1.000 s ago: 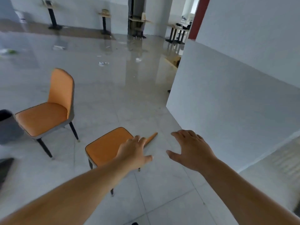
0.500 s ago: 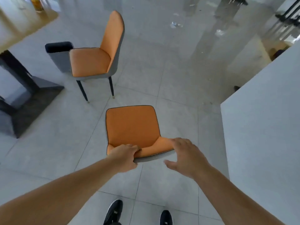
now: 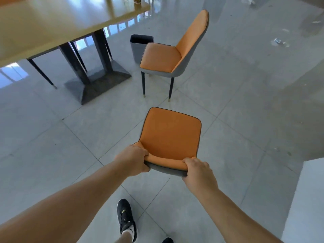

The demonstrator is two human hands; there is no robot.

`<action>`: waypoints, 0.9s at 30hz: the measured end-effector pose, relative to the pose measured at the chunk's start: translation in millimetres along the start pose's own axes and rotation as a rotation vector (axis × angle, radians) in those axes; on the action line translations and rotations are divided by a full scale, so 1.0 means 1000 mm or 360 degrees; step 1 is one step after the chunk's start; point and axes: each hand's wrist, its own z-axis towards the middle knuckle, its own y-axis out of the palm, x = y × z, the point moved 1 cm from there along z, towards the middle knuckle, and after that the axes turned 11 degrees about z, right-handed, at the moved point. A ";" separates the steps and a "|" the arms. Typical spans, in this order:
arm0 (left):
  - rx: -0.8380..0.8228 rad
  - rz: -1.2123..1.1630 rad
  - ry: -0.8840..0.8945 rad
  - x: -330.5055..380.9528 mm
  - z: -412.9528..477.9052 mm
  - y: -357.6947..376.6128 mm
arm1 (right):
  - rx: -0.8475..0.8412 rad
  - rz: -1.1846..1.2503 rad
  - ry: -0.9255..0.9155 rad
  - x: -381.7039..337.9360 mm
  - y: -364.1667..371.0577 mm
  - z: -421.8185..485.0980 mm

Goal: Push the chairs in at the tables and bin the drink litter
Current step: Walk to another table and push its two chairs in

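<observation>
An orange chair (image 3: 171,134) with a grey back stands right below me on the tiled floor. My left hand (image 3: 134,159) is closed over the left end of its backrest top. On the right end my right hand (image 3: 197,170) grips the same edge. A second orange chair (image 3: 168,57) stands further off, turned side-on, apart from the wooden table (image 3: 52,23) at the upper left. A grey bin (image 3: 139,46) sits just behind that second chair. A crumpled clear bottle (image 3: 280,42) lies on the floor at the far right.
The table rests on a dark pedestal base (image 3: 98,81). A drink glass (image 3: 137,0) stands on the table's far corner. A white wall block (image 3: 305,199) rises at the lower right. My black shoe (image 3: 126,220) is on the tiles below the chair.
My view has swung left toward the table. My right hand, open half a second ago, has closed on the backrest; my left hand holds on as before.
</observation>
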 end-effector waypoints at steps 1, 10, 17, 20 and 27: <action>0.0011 -0.0022 -0.0015 -0.004 -0.002 -0.001 | -0.0003 0.0007 -0.0027 -0.004 -0.001 0.005; 0.0060 -0.0268 -0.0417 -0.103 -0.037 0.003 | -0.0228 -0.0056 -0.0503 -0.106 0.008 0.089; 0.0199 -0.0500 -0.0670 -0.220 -0.047 0.006 | -0.0474 -0.0270 -0.0803 -0.241 0.030 0.173; 0.0251 -0.0556 -0.0709 -0.267 -0.040 0.000 | -0.0539 -0.0353 -0.0849 -0.292 0.032 0.208; 0.0279 -0.0601 -0.0799 -0.338 0.012 -0.031 | -0.0551 -0.0462 -0.0969 -0.364 0.023 0.301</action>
